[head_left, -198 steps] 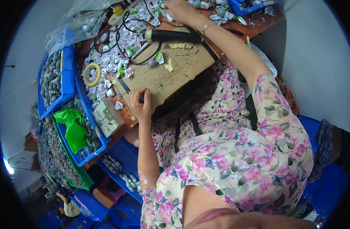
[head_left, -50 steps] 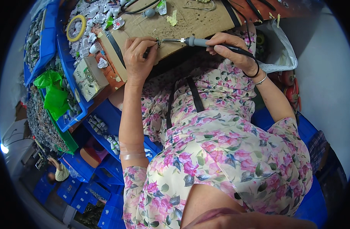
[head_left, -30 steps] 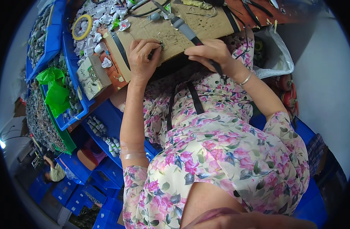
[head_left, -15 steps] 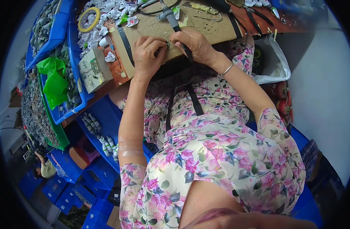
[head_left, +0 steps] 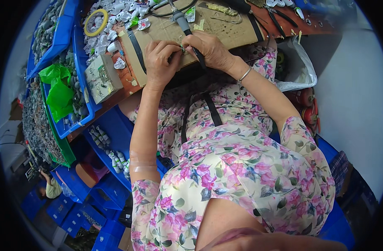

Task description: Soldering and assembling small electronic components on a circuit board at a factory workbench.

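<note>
My left hand (head_left: 161,62) is above the front edge of a cardboard sheet (head_left: 229,31), thumb and fingers pinched on a small greenish part (head_left: 182,49) that is mostly hidden. My right hand (head_left: 210,50) is close beside it, its fingers closed around the black handle of a soldering iron (head_left: 181,21). The iron's grey collar and thin metal end point away from me, up past the cardboard's far side. Both hands' fingertips nearly meet at the small part. A small white-and-green piece (head_left: 190,15) lies just right of the iron.
White plastic parts (head_left: 103,42) and a yellow tape roll (head_left: 96,22) are heaped at far left. A small box (head_left: 100,78) stands beside blue bins (head_left: 87,104) of grey parts. Pliers (head_left: 281,21) lie far right. A white bag (head_left: 302,69) hangs by the table edge.
My right hand and the soldering iron have shifted slightly left, closer to the left fingertips. My left hand has barely moved and still pinches the small part.
</note>
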Motion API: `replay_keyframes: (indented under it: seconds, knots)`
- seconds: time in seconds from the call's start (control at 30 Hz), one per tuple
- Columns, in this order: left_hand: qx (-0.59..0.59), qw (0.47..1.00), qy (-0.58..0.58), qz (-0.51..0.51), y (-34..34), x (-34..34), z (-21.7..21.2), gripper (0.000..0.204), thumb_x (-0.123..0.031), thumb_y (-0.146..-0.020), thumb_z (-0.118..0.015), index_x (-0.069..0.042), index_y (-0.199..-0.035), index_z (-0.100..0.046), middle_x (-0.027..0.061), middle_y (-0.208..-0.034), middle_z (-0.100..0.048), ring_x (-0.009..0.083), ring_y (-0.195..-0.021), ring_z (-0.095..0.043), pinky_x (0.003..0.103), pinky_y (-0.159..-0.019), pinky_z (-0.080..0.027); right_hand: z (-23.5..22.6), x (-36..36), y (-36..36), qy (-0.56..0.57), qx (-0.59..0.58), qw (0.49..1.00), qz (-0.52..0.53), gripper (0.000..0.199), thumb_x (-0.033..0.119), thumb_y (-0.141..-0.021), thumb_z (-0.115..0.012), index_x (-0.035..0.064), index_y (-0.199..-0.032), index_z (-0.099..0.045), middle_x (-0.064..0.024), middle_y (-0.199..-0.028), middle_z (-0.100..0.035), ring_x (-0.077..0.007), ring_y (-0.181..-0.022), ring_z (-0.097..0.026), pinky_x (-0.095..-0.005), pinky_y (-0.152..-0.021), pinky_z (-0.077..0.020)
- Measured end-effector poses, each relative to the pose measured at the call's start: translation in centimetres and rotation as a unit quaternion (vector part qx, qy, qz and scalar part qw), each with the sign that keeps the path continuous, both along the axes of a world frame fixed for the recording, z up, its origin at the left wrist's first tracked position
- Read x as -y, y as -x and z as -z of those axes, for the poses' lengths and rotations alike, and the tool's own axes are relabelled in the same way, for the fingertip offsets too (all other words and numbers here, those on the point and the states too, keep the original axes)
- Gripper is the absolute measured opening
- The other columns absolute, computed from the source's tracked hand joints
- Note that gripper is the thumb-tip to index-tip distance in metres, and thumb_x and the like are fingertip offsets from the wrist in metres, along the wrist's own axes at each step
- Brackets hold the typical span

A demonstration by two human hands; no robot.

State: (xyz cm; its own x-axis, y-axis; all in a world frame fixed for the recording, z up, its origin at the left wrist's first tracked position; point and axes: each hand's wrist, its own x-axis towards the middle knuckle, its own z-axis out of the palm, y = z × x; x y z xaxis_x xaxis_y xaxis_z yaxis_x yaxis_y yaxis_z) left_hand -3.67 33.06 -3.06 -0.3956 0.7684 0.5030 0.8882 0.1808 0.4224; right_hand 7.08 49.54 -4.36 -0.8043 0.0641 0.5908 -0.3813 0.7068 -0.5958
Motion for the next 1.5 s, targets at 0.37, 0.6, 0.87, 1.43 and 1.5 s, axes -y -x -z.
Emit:
replay_keyframes:
  seconds: [0.37,0.6,0.87,1.43,1.5]
  knots:
    - [0.033,0.999,-0.005,-0.001,-0.2,0.0,-0.4,0.014,-0.005,-0.074,-0.074,-0.009,-0.086,-0.068,0.0034,-0.091,-0.068,0.0266,-0.09,-0.06,0.037,-0.083,-0.045,0.3,0.1,-0.1,-0.009,-0.013,1.0,0.014,0.025,0.001,-0.083,-0.063,0.0099,-0.104,-0.053,-0.0106,-0.081,-0.056,-0.0336,-0.081,-0.06,-0.0429,-0.07,-0.049]
    - [0.045,0.999,-0.027,-0.001,-0.2,-0.1,-0.1,0.014,-0.003,-0.074,-0.073,-0.007,-0.086,-0.066,0.0058,-0.091,-0.066,0.0291,-0.087,-0.059,0.038,-0.078,-0.047,0.5,-0.2,-0.1,0.009,-0.021,1.0,0.012,0.024,0.0,-0.084,-0.063,0.0095,-0.103,-0.052,-0.0115,-0.081,-0.055,-0.034,-0.08,-0.059,-0.0427,-0.069,-0.0482]
    - [0.046,0.998,-0.045,-0.003,0.0,0.0,-0.5,0.011,-0.003,-0.076,-0.072,-0.006,-0.085,-0.065,0.0078,-0.088,-0.065,0.0301,-0.085,-0.059,0.038,-0.076,-0.046,-3.1,-3.1,0.1,-0.08,-0.075,0.993,0.04,0.027,0.003,-0.082,-0.072,0.0089,-0.103,-0.055,-0.0102,-0.087,-0.059,-0.0329,-0.083,-0.061,-0.0398,-0.071,-0.0489]
    - [0.063,0.997,-0.034,-0.015,-1.0,0.4,-1.0,0.015,-0.001,-0.074,-0.072,-0.006,-0.085,-0.063,0.0074,-0.088,-0.064,0.0311,-0.087,-0.059,0.039,-0.079,-0.047,-2.3,-27.8,12.9,-0.517,0.129,0.818,0.216,0.054,0.003,-0.075,-0.071,0.0237,-0.123,-0.059,-0.0004,-0.112,-0.062,-0.0221,-0.118,-0.056,-0.0395,-0.086,-0.0505]
    - [0.066,0.997,-0.033,-0.01,-0.9,0.2,-1.0,0.015,-0.002,-0.075,-0.072,-0.006,-0.086,-0.063,0.0078,-0.088,-0.064,0.0311,-0.086,-0.059,0.039,-0.079,-0.047,-2.0,-28.3,13.6,-0.535,0.172,0.797,0.221,0.074,0.004,-0.065,-0.079,0.0236,-0.132,-0.052,-0.0027,-0.12,-0.058,-0.0252,-0.116,-0.056,-0.0384,-0.085,-0.0497]
